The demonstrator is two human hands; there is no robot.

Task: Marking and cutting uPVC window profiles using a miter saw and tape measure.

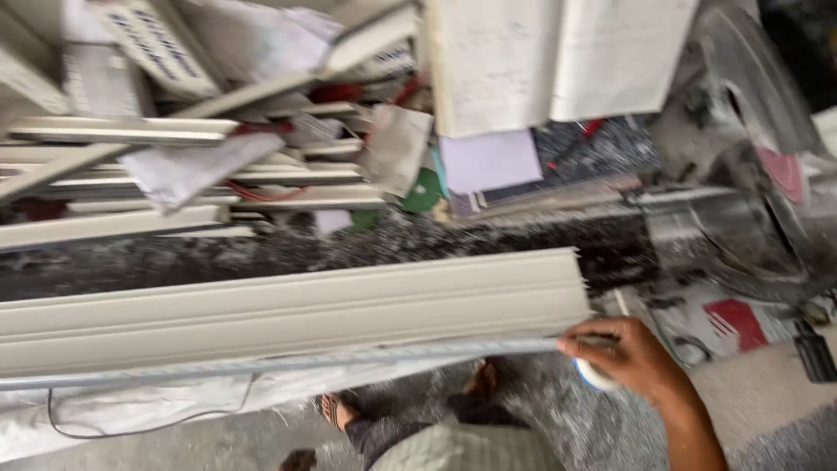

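Near the lower right of my view, my right hand (632, 353) grips the end of a long cream-coloured ribbed profile (296, 310), a moulded plastic strip that runs from my hand all the way off the left edge. My fingers (586, 336) are curled shut over its lower corner, thumb side on the thin grey edge along its bottom. Tucked under my palm is a small white roll (595, 377), tape perhaps; I cannot tell whether I am holding it or it only sits beneath. My left hand is out of sight. Behind the profile lies a dark speckled stone surface (436, 240), and beyond that a heap of similar white strips (122, 166) mixed with crumpled paper. A mitre saw (754, 148) with a grey guard stands at the right, just beyond the profile's end. Below, my sandalled feet (336, 410) rest on the grey floor.
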